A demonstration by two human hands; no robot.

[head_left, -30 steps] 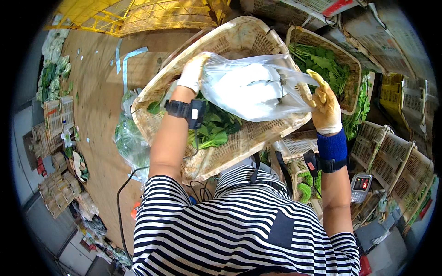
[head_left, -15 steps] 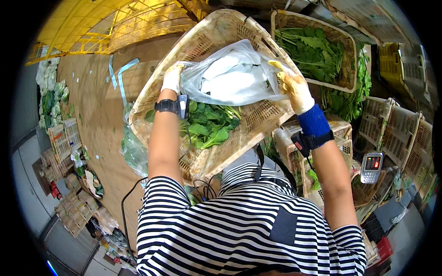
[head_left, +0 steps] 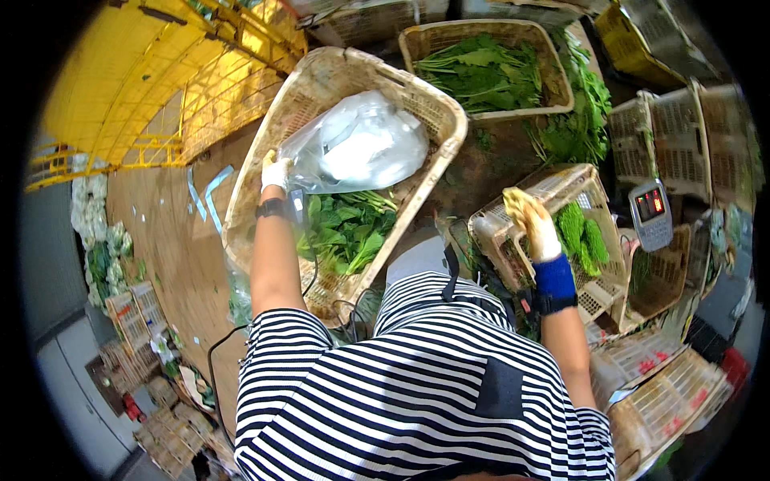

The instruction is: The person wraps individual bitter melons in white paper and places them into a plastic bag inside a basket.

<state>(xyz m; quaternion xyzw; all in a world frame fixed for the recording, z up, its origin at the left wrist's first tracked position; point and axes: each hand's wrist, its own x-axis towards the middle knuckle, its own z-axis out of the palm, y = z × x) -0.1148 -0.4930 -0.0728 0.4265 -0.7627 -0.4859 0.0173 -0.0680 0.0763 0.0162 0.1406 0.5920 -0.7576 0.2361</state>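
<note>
Head view: a clear plastic bag with a bright white bulk inside (head_left: 361, 144) is in the far part of a large, off-white, dirt-stained plastic basket (head_left: 459, 128); glare hides what the white bulk is. My left hand (head_left: 275, 171), in a pale work glove with yellowish fingers, is closed on the bag's left end, near the basket's left rim. My right hand (head_left: 532, 220), gloved the same way, is well apart from the bag, its fingers loosely bent and not closed on anything I can see. It is over the near left edge of a smaller off-white slatted crate (head_left: 593, 178); I cannot tell whether I touch it. Bright green, rough-textured vegetables (head_left: 571, 226) lie in that crate.

Nearer me than the bag, dark leafy greens with pale stems (head_left: 341, 232) lie in my large basket. Beyond it, to the right, stands an off-white basket with a brown-stained rim (head_left: 561, 100), full of long-stemmed leaves (head_left: 485, 72).

For writing, I find a grey handheld device with a keypad (head_left: 651, 210), its dark screen lit with red figures, and, lower right, pale plastic crates (head_left: 654, 361) bearing red marks too blurred to read.
</note>
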